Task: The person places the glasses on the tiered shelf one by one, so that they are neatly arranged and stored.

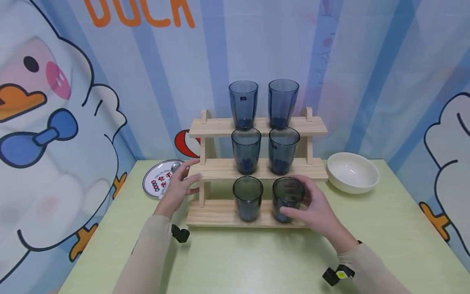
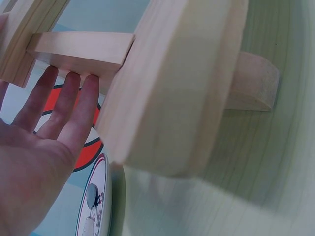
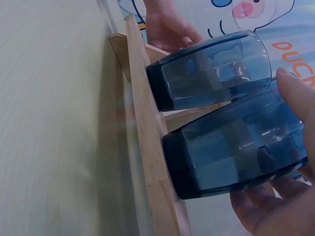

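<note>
A three-tier wooden rack (image 1: 220, 214) holds several tinted drinking glasses, two on each tier. My right hand (image 1: 317, 210) grips the right glass (image 1: 280, 210) on the bottom tier, thumb at its front and fingers round its far side. In the right wrist view this glass (image 3: 231, 152) stands with its base at the shelf. Beside it is the left bottom glass (image 1: 247, 206). My left hand (image 1: 178, 190) holds the rack's left side at the middle shelf, thumb in front. In the left wrist view, fingertips touch the upright (image 2: 83, 49) between shelves.
A white bowl (image 1: 352, 173) sits right of the rack. To the left, a patterned plate (image 1: 150, 175) with a spoon (image 1: 175, 166) on it lies behind my left hand. A printed curtain (image 1: 158, 81) hangs behind the green table (image 1: 235, 261).
</note>
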A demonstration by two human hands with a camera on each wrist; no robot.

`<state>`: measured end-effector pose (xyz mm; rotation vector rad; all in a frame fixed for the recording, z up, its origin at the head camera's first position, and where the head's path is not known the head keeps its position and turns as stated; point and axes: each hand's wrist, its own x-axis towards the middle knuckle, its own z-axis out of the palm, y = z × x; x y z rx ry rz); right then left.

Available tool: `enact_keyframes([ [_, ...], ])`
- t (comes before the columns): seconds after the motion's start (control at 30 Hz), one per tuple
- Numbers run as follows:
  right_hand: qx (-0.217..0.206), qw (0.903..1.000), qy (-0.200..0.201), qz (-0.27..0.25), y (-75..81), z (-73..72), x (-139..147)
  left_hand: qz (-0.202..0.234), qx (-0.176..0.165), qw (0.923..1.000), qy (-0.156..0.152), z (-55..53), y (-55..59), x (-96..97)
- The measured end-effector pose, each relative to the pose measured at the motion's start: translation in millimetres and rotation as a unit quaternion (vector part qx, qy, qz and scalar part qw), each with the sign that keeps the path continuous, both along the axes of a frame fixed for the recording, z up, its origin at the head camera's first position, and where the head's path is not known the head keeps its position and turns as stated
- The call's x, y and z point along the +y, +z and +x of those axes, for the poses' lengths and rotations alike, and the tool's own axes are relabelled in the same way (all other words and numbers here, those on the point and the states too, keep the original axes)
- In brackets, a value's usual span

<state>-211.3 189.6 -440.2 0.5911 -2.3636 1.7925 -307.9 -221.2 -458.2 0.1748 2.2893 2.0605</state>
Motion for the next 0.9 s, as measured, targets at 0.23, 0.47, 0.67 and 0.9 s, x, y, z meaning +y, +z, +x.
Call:
enact_keyframes([
  [0.23, 0.0, 1.0, 0.005, 0.004, 1.3, -2.6, -0.9, 0.004, 0.004, 1.0, 0.001, -1.9, -1.1, -0.9],
  [0.47, 0.0, 0.9998, 0.017, -0.004, -1.5, -2.9, 0.7, 0.008, -0.001, 1.0, -0.003, -4.3, -3.0, -1.5],
  [0.67, 0.009, 0.9996, 0.014, 0.022, -1.5, -2.2, 8.2, 0.006, -0.005, 1.0, -0.002, -3.8, -1.6, -0.9],
  [0.9, 0.021, 0.9988, 0.007, 0.044, 4.8, 2.8, 28.3, -0.003, -0.009, 1.0, -0.002, -4.7, 2.1, -0.6],
])
